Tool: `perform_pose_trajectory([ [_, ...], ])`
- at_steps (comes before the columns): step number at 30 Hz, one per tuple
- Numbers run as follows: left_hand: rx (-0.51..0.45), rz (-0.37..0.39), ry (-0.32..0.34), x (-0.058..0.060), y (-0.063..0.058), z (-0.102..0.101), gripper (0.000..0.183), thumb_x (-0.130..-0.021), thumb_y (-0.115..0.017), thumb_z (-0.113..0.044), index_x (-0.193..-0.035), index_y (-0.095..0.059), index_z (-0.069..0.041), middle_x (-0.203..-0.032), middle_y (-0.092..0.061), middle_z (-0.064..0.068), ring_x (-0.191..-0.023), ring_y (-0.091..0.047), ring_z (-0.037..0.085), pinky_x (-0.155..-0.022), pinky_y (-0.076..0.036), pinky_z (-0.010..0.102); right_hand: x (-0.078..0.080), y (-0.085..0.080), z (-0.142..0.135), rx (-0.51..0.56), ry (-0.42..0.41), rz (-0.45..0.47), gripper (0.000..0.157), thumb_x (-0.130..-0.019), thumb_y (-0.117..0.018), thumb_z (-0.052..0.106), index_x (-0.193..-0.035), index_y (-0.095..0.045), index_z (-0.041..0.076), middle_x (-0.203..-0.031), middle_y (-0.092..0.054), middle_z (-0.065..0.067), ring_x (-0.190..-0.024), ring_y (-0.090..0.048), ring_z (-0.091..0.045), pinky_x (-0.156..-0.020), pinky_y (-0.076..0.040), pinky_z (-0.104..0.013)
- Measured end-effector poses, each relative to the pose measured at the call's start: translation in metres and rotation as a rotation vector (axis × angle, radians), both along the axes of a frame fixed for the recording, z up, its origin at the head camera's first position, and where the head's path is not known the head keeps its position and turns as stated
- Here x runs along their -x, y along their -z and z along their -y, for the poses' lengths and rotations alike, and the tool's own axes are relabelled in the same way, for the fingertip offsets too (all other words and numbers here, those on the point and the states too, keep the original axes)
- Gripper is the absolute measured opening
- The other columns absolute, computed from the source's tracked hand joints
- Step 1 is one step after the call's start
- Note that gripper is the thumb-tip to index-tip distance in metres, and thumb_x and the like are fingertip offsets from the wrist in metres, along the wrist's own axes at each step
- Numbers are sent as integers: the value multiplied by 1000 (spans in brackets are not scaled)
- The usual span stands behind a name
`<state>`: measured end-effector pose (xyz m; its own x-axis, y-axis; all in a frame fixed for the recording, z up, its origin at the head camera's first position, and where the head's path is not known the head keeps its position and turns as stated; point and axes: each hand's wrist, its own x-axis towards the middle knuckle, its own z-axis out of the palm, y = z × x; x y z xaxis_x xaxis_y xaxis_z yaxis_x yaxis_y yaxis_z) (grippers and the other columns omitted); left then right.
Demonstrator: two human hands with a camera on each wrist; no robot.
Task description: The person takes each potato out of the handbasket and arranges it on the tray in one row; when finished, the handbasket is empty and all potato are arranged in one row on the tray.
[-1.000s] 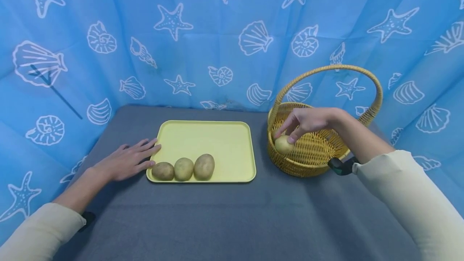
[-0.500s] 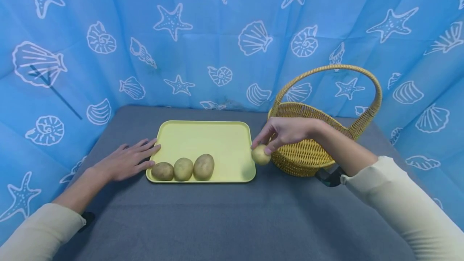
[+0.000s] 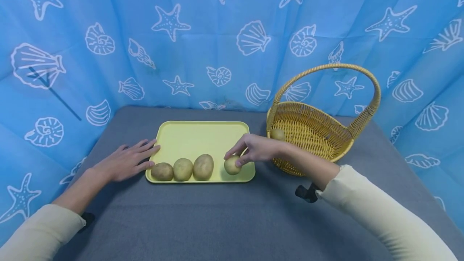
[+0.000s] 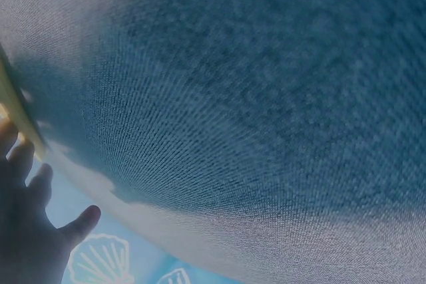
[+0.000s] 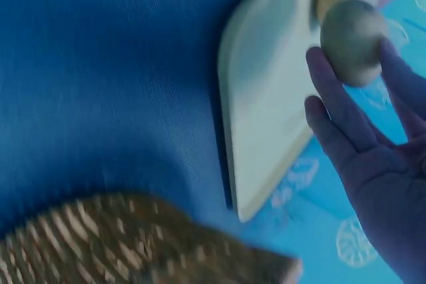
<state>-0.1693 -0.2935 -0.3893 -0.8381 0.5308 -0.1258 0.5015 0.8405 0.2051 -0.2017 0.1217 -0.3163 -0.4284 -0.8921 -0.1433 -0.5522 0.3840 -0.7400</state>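
Note:
Between thumb and fingers, my right hand pinches a small round potato over the right part of the yellow tray. The right wrist view shows the same potato at the fingertips. Along the tray's front edge lie three potatoes in a row: a darker one, a rounder one and a larger one. My left hand rests with spread fingers at the tray's left edge, its fingertips over the rim. In the left wrist view that hand shows only in part.
To the right of the tray stands a wicker basket with a tall arched handle. One potato lies inside at its left; my right forearm covers part of the front. Grey cloth covers the table, and a blue patterned curtain hangs behind.
My right hand has carried the small potato leftward, out of the basket and over the tray. A potato in the basket is now uncovered. The left hand has stayed in place.

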Motion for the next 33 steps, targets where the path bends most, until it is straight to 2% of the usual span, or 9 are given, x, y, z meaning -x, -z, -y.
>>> perform_pose_trajectory([
  [6, -3, -6, 1, 0, 2, 0, 64, -105, -42, -51, -156, -35, -14, -162, -28, 15, -146, -24, 43, -104, -22, 75, -4, 20, 18, -4, 16, -40, 36, -89, -74, 7, -123, -69, -4, -115, -72, -12, -103, -69, -20, -87, -54, -31],
  [9, -5, -6, 2, 1, 2, 0, 64, -104, -42, -51, -156, -35, -14, -162, -27, 15, -146, -24, 43, -104, -22, 75, -5, 26, 23, -9, 36, -25, 35, -90, -72, 7, -124, -69, -2, -114, -73, -11, -105, -69, -19, -86, -53, -28],
  [12, -7, -6, 4, 1, 2, 0, 65, -104, -42, -52, -156, -35, -14, -162, -27, 15, -147, -24, 43, -104, -22, 75, -7, 30, 26, -21, 60, -20, 35, -92, -71, 7, -126, -68, 0, -117, -72, -10, -108, -67, -17, -84, -52, -27],
  [18, -5, -8, 5, 0, 2, 0, 65, -104, -42, -52, -156, -35, -14, -162, -27, 15, -146, -24, 43, -104, -22, 75, -9, 32, 26, -61, 96, -18, 36, -94, -68, 7, -130, -66, 3, -117, -72, -9, -109, -68, -19, -89, -53, -28],
  [24, -5, -11, 4, 0, 3, 0, 64, -104, -42, -51, -156, -35, -14, -162, -27, 15, -147, -24, 42, -104, -23, 75, -10, 24, 25, -100, 56, -34, 38, -97, -65, 10, -134, -62, 1, -122, -69, -11, -113, -66, -24, -96, -51, -31],
  [30, -8, -5, -2, 0, 3, 0, 64, -104, -43, -51, -157, -34, -15, -162, -27, 14, -147, -23, 42, -105, -22, 74, -9, 6, 13, -108, 59, 25, 41, -101, -59, 14, -137, -57, -3, -131, -64, -16, -114, -66, -22, -96, -51, -30],
  [33, -4, -2, -4, 1, 4, 0, 64, -104, -42, -51, -157, -34, -16, -162, -27, 14, -147, -23, 42, -105, -22, 74, -8, -3, 4, -101, 61, 25, 41, -101, -59, 15, -138, -56, -4, -132, -63, -19, -117, -65, -23, -97, -50, -32],
])
